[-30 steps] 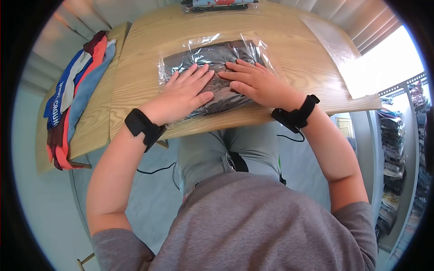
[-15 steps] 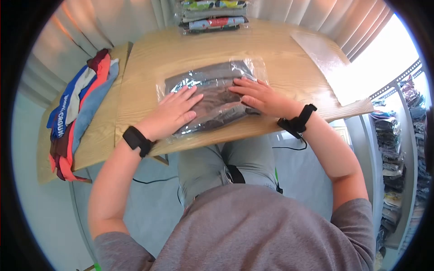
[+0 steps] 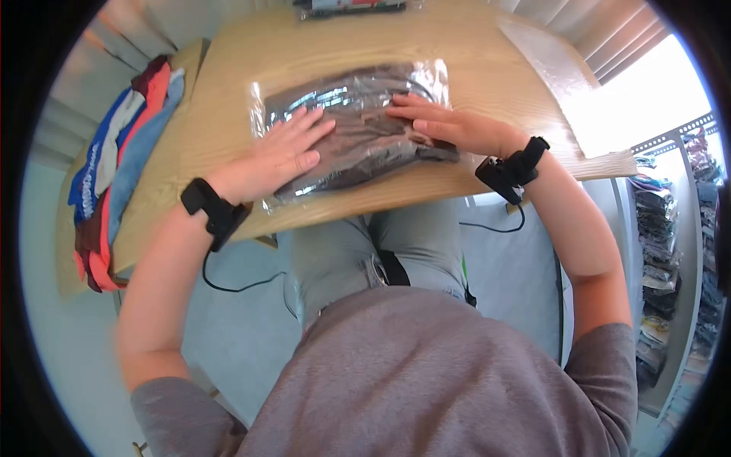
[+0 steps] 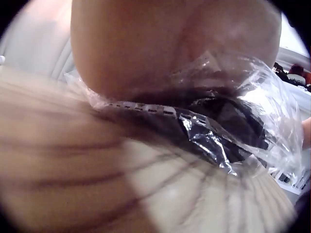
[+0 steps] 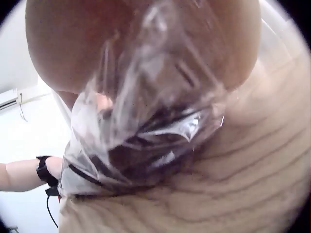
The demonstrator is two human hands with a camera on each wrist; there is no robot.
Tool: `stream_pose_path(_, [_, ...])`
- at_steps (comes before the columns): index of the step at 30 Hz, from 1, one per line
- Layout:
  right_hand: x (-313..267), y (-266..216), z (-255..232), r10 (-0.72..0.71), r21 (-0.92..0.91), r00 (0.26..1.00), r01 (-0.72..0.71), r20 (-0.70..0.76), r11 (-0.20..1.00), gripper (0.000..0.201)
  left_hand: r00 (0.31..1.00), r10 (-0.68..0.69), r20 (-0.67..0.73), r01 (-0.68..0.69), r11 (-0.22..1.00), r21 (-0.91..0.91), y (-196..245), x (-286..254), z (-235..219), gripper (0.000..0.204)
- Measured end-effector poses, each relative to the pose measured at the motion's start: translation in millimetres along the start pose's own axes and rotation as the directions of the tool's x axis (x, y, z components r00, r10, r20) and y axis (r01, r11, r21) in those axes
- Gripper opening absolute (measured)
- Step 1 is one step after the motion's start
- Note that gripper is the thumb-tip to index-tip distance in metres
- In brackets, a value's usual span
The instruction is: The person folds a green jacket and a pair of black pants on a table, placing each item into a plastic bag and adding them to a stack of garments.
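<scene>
Hands press flat on a clear plastic bag (image 3: 358, 126) holding a dark folded garment (image 3: 365, 141), at the upper centre of the head view on the wooden tabletop (image 3: 221, 99). The left hand (image 3: 278, 156) and right hand (image 3: 457, 129) lie with fingers straight and spread, gripping nothing. Folded colourful clothes (image 3: 114, 167) sit stacked at the left edge.

The head camera looks steeply down from above the person, the bench (image 3: 228, 114) toward 12 o'clock. Each wrist camera sits very close under its palm, skimming the wood. All three share the clear bag (image 3: 350, 129) (image 4: 228, 141) (image 5: 141, 136).
</scene>
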State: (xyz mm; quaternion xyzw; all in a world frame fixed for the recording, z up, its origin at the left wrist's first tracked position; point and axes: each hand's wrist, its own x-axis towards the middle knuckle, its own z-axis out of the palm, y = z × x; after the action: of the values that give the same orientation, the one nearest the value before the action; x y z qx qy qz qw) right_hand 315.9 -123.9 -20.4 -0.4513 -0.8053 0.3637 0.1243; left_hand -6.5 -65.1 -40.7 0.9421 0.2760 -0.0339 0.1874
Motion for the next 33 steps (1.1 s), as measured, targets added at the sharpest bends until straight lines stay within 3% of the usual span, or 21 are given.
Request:
stream_pose_path(1, [-2, -4, -6, -0.014, -0.018, 0.999, 0.013, -0.029, 1.000, 0.046, 1.000, 0.017, -0.004, -0.017, 1.000, -0.018, 0, -1, -1, 0.060])
stream_pose_path(3, [-10, -6, -11, 0.129, 0.132, 0.991, -0.122, -0.044, 0.984, 0.046, 0.999, 0.038, -0.027, -0.038, 0.999, -0.005, 3, -6, -7, 0.056])
stream_pose_path(4, [-14, 0, -5, -0.144, -0.051, 0.951, 0.135, -0.274, 0.990, 0.043, 0.997, 0.033, -0.074, -0.034, 0.999, -0.007, 8, -8, -10, 0.054])
stream_pose_path(5, [-20, 4, -4, -0.296, -0.287, 0.889, 0.199, -0.349, 0.937, 0.033, 0.992, 0.030, -0.120, -0.031, 0.999, -0.013, 13, -11, -12, 0.053])
stream_pose_path(7, [-37, -16, 1, -0.306, -0.339, 0.862, 0.169, -0.403, 0.925, 0.031, 0.915, 0.184, -0.359, -0.104, 0.968, 0.230, 26, -20, -19, 0.047])
stream_pose_path(9, [-52, -24, 14, -0.246, -0.326, 0.890, 0.118, -0.385, 0.938, 0.033, 0.891, 0.199, -0.407, -0.098, 0.962, 0.256, 28, -32, -14, 0.043])
stream_pose_path(10, [-57, -23, 22, -0.281, -0.415, 0.889, 0.117, -0.362, 0.902, 0.041, 0.888, 0.213, -0.407, -0.105, 0.957, 0.270, 38, -38, -13, 0.043])
stream_pose_path(12, [-64, -26, 32, -0.239, -0.433, 0.886, 0.047, -0.399, 0.900, 0.046, 0.953, -0.105, -0.286, 0.128, 0.990, 0.063, 63, -49, -10, 0.049])
stream_pose_path(14, [-67, -25, 34, -0.127, -0.421, 0.913, -0.053, -0.388, 0.906, 0.060, 0.934, -0.080, -0.348, 0.113, 0.991, 0.075, 69, -53, -1, 0.052])
stream_pose_path(15, [-67, -22, 37, -0.143, -0.434, 0.905, -0.050, -0.400, 0.900, 0.060, 0.912, -0.067, -0.404, 0.105, 0.992, 0.072, 69, -54, 2, 0.055])
stream_pose_path(17, [-66, -14, 44, -0.147, -0.278, 0.886, 0.021, -0.440, 0.960, 0.062, 0.898, -0.043, -0.439, 0.105, 0.988, 0.117, 68, -55, 5, 0.055])
stream_pose_path(21, [-66, -16, 44, -0.117, -0.238, 0.895, 0.012, -0.431, 0.971, 0.065, 0.911, -0.026, -0.412, 0.108, 0.978, 0.178, 58, -53, 12, 0.055])
stream_pose_path(24, [-69, -18, 39, -0.125, -0.230, 0.907, 0.031, -0.403, 0.973, 0.069, 0.883, 0.090, -0.460, 0.038, 0.964, 0.261, 44, -50, 16, 0.050])
stream_pose_path(29, [-78, -31, 24, -0.102, -0.145, 0.931, 0.053, -0.351, 0.988, 0.083, 0.940, -0.036, -0.339, 0.050, 0.998, 0.034, 46, -60, -19, 0.031])
stream_pose_path(31, [-84, -42, 13, -0.042, 0.188, 0.903, 0.134, -0.428, 0.973, 0.092, 0.927, -0.086, -0.365, 0.089, 0.996, -0.009, 54, -72, -41, 0.027])
stream_pose_path(33, [-75, -43, 3, -0.019, 0.171, 0.907, 0.100, -0.420, 0.980, 0.091, 0.914, -0.255, -0.316, 0.107, 0.902, -0.418, 51, -82, -58, 0.024])
